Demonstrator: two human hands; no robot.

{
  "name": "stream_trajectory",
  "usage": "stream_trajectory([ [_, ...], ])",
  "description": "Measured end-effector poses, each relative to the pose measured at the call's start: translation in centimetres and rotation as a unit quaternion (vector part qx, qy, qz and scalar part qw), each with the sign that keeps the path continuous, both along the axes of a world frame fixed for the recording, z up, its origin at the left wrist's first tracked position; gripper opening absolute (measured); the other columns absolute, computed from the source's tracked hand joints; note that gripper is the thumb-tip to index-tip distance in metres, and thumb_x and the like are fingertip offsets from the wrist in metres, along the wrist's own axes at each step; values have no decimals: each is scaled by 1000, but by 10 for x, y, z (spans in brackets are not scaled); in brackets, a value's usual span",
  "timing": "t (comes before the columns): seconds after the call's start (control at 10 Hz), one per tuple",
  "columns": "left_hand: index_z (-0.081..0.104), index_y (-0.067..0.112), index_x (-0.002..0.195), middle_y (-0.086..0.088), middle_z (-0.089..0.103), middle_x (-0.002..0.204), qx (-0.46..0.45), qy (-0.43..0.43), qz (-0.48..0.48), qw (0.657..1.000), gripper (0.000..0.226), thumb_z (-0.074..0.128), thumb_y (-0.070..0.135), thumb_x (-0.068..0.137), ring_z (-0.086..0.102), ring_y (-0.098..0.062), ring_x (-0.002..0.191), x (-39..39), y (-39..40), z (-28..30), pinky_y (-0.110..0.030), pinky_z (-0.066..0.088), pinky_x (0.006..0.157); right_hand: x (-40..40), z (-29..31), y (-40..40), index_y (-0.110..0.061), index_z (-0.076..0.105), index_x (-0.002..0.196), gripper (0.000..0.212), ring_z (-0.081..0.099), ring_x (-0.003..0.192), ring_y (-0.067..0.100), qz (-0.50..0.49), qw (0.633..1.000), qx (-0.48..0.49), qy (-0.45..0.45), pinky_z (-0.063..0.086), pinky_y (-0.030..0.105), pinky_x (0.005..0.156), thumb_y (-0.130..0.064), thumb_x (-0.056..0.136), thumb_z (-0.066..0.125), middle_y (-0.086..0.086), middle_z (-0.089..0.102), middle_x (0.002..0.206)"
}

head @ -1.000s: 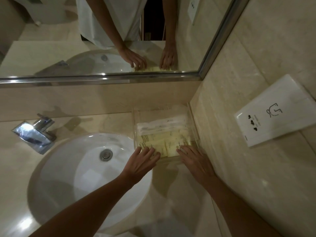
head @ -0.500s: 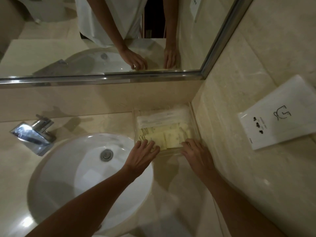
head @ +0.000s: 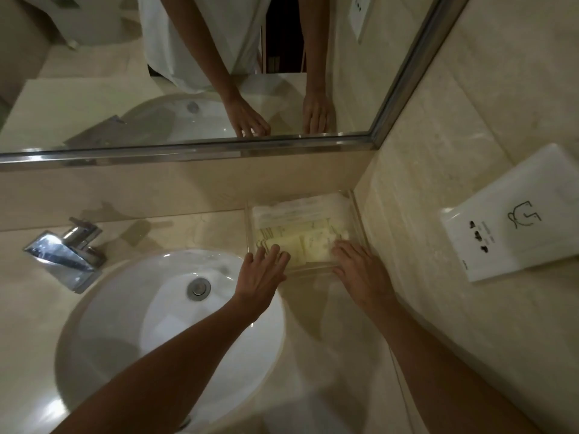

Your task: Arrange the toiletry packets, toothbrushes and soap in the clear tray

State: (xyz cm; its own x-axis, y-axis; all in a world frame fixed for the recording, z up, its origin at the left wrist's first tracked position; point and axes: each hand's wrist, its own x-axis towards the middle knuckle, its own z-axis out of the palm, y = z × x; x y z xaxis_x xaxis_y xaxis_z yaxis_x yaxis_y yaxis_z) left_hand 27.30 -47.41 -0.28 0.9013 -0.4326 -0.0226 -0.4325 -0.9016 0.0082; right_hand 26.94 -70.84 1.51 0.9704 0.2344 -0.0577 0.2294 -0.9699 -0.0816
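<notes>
The clear tray (head: pixel 358 214) sits on the counter in the corner where the back wall meets the right wall. Inside it lie several pale yellow toiletry packets (head: pixel 308 245) in front and long white wrapped toothbrush packs (head: pixel 294 213) behind. My left hand (head: pixel 261 272) rests with straight fingers on the tray's near left edge, fingertips over the yellow packets. My right hand (head: pixel 357 266) lies flat against the tray's near right corner. Soap cannot be told apart from the packets.
A white oval basin (head: pixel 119 324) with a metal drain (head: pixel 198 288) lies left of the tray, a chrome tap (head: pixel 67 250) behind it. A mirror (head: pixel 188 73) runs along the back wall. A white socket plate (head: pixel 513 220) sits on the right wall.
The tray with its contents has slid back toward the corner, and both hands moved forward with it, staying at its near edge.
</notes>
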Motion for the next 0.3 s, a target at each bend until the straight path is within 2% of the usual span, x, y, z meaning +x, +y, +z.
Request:
stream_trajectory([
  [0.1, 47, 17, 114, -7, 54, 118, -1, 31, 24, 999, 48, 72, 37, 78, 56, -27, 95, 0, -3, 7, -39, 50, 72, 1, 9, 6, -25, 55, 118, 48, 56, 113, 15, -15, 1000, -8, 4, 48, 29, 89, -28, 75, 75, -8, 58, 124],
  [0.2, 39, 16, 123, -8, 42, 131, -22, 84, 53, 995, 46, 60, 34, 87, 48, -29, 110, 2, -4, 13, -41, 46, 86, 4, 20, 16, -22, 53, 120, 49, 55, 113, 18, -28, 999, -5, 43, 47, 32, 89, -31, 77, 74, -5, 56, 120],
  [0.3, 35, 15, 130, -9, 37, 136, -42, 128, 51, 990, 51, 56, 37, 89, 44, -31, 116, 5, -4, 22, -42, 46, 92, 6, 28, 28, -16, 53, 120, 49, 53, 115, 22, -51, 994, 7, 94, 45, 35, 91, -34, 79, 72, 1, 54, 123],
])
